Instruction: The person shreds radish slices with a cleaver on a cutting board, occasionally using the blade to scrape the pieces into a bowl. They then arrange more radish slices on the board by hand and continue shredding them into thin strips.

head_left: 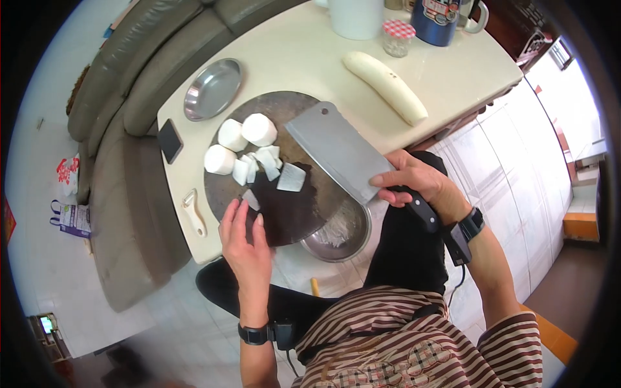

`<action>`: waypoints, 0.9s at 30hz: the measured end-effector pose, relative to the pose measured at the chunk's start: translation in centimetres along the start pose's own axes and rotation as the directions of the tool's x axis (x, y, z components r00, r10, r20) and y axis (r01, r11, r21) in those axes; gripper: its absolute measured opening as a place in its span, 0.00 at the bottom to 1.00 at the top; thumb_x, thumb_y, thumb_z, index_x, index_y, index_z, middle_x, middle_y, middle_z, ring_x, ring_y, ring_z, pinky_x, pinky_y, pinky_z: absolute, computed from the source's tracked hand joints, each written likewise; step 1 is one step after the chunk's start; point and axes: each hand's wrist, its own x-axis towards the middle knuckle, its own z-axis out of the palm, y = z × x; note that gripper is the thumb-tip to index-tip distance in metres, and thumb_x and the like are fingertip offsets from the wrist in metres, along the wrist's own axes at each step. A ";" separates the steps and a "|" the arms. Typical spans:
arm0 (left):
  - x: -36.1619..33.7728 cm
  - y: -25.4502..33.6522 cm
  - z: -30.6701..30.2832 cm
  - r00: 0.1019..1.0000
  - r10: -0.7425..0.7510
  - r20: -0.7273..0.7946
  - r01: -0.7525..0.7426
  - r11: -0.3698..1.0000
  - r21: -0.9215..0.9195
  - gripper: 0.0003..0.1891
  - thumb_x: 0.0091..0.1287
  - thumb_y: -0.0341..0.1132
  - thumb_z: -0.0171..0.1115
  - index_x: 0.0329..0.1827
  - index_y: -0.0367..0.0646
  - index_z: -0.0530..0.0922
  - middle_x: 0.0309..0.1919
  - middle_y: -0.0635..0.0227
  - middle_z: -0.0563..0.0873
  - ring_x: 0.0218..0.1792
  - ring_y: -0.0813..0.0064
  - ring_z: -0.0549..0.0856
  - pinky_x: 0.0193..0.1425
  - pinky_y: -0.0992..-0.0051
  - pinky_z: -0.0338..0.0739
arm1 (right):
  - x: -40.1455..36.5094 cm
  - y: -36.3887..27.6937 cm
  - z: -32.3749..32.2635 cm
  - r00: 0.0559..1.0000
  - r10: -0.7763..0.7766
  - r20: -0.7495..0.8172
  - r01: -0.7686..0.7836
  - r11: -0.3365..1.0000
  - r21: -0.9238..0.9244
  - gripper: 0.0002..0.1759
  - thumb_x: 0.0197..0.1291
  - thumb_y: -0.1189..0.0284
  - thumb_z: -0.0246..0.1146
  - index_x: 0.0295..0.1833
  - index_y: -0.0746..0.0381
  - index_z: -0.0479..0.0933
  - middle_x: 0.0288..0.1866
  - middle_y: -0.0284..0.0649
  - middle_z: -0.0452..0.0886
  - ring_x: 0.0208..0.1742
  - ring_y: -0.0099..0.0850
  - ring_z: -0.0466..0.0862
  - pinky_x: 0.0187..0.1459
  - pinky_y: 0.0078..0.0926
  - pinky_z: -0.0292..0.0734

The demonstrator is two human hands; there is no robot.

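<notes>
My right hand (pixel 414 180) grips a cleaver (pixel 339 145) by its black handle, with the broad blade tilted over the right side of the round dark cutting board (pixel 294 223). At the board's near left edge is my left hand (pixel 246 242), fingers stretched out, its fingertips at a small white radish piece (pixel 251 200). Three thick peeled radish chunks (pixel 259 130) stand toward the far left of the board. In front of them lies a cluster of smaller cut pieces (pixel 249 169). A flat squarish radish slice (pixel 292 177) lies apart on the wet middle of the board.
A whole white radish (pixel 386 87) lies at the table's right. Left of the board are a metal dish (pixel 213 89), a phone (pixel 170 141) and a peeler (pixel 193 213). A metal bowl with peelings (pixel 336 233) sits below the board's near edge. A jar (pixel 398 39) and mug (pixel 435 22) stand at the back.
</notes>
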 end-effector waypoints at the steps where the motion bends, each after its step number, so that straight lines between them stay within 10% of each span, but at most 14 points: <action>1: 0.4 -0.6 -0.1 0.998 -0.055 0.026 0.055 0.998 0.005 0.18 0.69 0.27 0.64 0.62 0.36 0.80 0.64 0.50 0.80 0.64 0.52 0.79 0.68 0.61 0.72 | 0.0 -0.2 0.3 1.000 -0.003 -0.013 0.003 1.000 0.004 0.06 0.68 0.77 0.59 0.47 0.69 0.75 0.23 0.34 0.75 0.15 0.15 0.67 0.19 0.15 0.62; 8: 2.0 -3.6 0.9 0.966 0.068 0.248 -0.092 0.992 0.088 0.18 0.66 0.24 0.63 0.60 0.36 0.80 0.64 0.53 0.80 0.63 0.49 0.75 0.67 0.57 0.70 | -0.1 -0.6 0.8 0.997 -0.005 -0.081 -0.002 0.997 -0.083 0.10 0.67 0.77 0.60 0.50 0.71 0.77 0.21 0.35 0.75 0.14 0.15 0.67 0.15 0.13 0.60; 14: 0.2 -2.7 1.3 0.977 0.162 0.138 -0.162 0.987 -0.009 0.15 0.58 0.26 0.72 0.49 0.39 0.84 0.50 0.58 0.83 0.49 0.54 0.81 0.53 0.60 0.76 | -0.5 -0.5 1.4 0.995 0.005 -0.095 -0.026 0.974 -0.223 0.06 0.67 0.77 0.61 0.39 0.69 0.79 0.20 0.34 0.77 0.15 0.17 0.71 0.16 0.17 0.64; 17: -2.1 -0.1 1.7 0.980 0.160 0.114 -0.161 0.987 -0.001 0.18 0.54 0.27 0.77 0.48 0.38 0.84 0.48 0.60 0.83 0.46 0.58 0.82 0.49 0.62 0.77 | -0.9 -2.2 5.3 0.989 0.032 -0.146 -0.108 0.829 -0.548 0.10 0.68 0.73 0.61 0.37 0.69 0.78 0.19 0.32 0.77 0.17 0.19 0.75 0.20 0.22 0.70; 20: -3.3 1.2 2.2 0.985 0.142 0.095 -0.142 0.990 -0.001 0.21 0.50 0.26 0.80 0.48 0.38 0.85 0.46 0.60 0.82 0.44 0.61 0.82 0.48 0.64 0.77 | -0.9 -2.1 8.2 0.962 -0.259 0.082 0.190 0.427 -0.884 0.04 0.59 0.79 0.62 0.37 0.69 0.76 0.21 0.46 0.79 0.20 0.39 0.81 0.23 0.36 0.74; 27: -4.3 -0.2 1.9 0.961 0.273 0.049 -0.269 0.961 -0.069 0.17 0.52 0.22 0.74 0.46 0.31 0.84 0.45 0.52 0.84 0.46 0.53 0.83 0.51 0.58 0.78 | -0.8 -1.5 12.0 0.958 -0.221 0.183 0.201 0.062 -0.978 0.12 0.45 0.80 0.63 0.37 0.70 0.71 0.23 0.47 0.76 0.20 0.43 0.81 0.20 0.38 0.74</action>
